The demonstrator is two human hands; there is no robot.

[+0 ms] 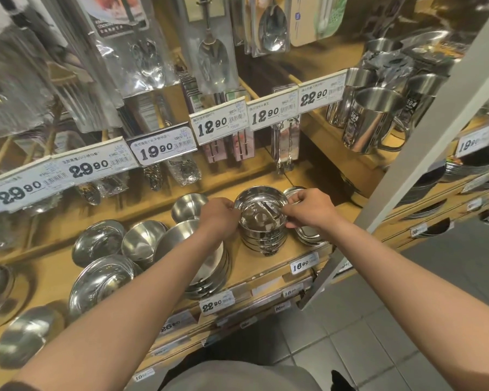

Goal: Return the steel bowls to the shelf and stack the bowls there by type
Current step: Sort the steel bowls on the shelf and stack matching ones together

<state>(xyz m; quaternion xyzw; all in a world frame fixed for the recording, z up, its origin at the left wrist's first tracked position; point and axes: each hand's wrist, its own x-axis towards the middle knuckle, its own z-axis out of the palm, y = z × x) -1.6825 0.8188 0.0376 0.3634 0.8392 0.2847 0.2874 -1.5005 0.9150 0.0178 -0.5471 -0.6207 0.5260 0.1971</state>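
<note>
A stack of several small steel bowls stands on the wooden shelf, right of centre. My left hand grips the left rim of the top bowl. On the bowl's right rim my right hand pinches with curled fingers. A paper label lies inside that top bowl. Just left, under my left forearm, stands a stack of larger bowls. More single bowls lean or lie on the shelf further left.
Flat steel plates are stacked right of the small bowls. Steel mugs stand on the upper right shelf. Packaged spoons hang above behind price tags. A white post slants at right. Grey floor tiles lie below.
</note>
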